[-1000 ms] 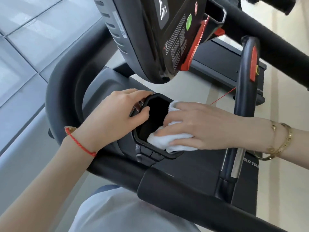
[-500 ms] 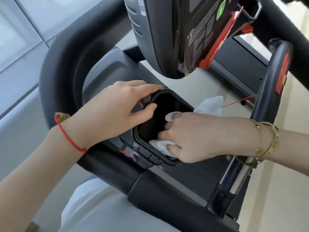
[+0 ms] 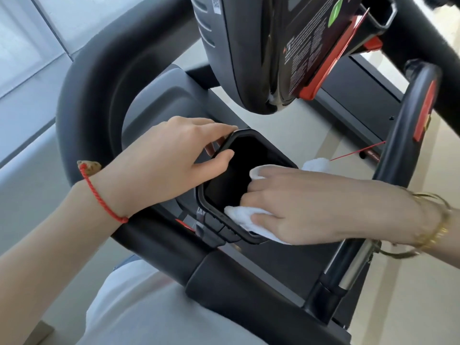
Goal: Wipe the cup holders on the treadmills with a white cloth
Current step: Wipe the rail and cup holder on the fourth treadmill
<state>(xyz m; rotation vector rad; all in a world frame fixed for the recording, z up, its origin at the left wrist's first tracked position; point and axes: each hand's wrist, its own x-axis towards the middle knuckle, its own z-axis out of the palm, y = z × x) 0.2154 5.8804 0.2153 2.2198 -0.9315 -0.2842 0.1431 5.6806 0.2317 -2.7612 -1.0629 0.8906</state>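
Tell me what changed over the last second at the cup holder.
The right hand pushed the white cloth from the cup holder rim down inside, fingers now dipping into the opening; one cloth end sticks out behind the wrist. The left hand kept its grip on the holder's far rim.

The cup holder [image 3: 231,170] sits in the middle, inside the loop of the handrail [image 3: 82,100]. The left hand [image 3: 159,168] lies on its left rim, thumb over the edge. The right hand [image 3: 293,207] reaches in from its right, pressing the cloth [image 3: 242,214] against its near-right rim, fingers inside. The console [image 3: 261,53] hangs behind and above the cup holder. An upright grip bar [image 3: 400,135] stands to its right, beyond the right hand.
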